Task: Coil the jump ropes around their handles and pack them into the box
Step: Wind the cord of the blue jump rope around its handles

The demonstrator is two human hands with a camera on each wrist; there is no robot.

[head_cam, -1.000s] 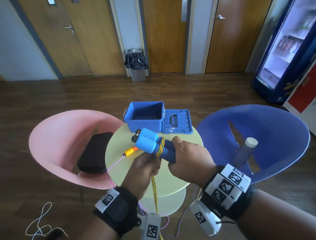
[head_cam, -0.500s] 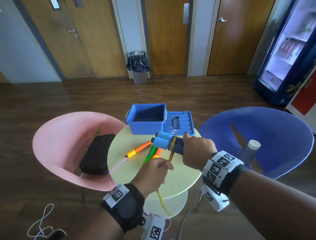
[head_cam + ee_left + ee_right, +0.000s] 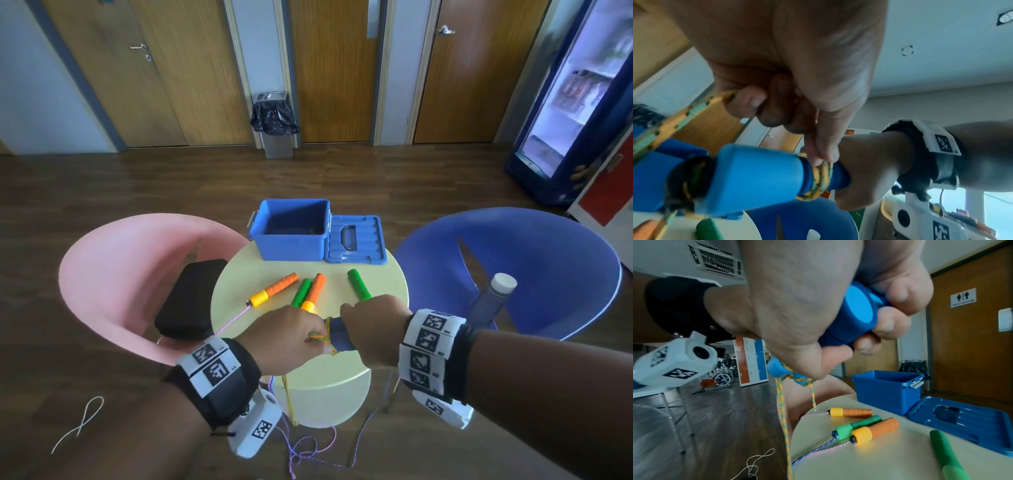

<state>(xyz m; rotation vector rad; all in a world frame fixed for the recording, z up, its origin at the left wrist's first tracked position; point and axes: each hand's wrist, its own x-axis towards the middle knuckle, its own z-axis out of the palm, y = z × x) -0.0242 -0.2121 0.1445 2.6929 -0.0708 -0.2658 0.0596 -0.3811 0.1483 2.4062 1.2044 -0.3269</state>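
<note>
head view: right hand [image 3: 371, 330] wrapped around paired blue foam jump-rope handles [image 3: 337, 334] over near edge of round pale-yellow table [image 3: 383, 274]; left hand [image 3: 286, 339] pinching yellow braided rope [image 3: 321, 337] at handles. open blue plastic box [image 3: 291, 245] at far edge, blue lid [image 3: 356, 240] flat beside it. orange handles [image 3: 282, 285], green handles [image 3: 358, 283] loose between box and hands. pink chair [image 3: 120, 274] with black case [image 3: 191, 298] left, blue chair [image 3: 534, 270] with bottle [image 3: 493, 298] right.

left wrist: fingers [image 3: 774, 104] curled on rope, few coils on handles.

right wrist: fingers [image 3: 898, 293] clamped on handle ends, rope hanging off table edge.
</note>
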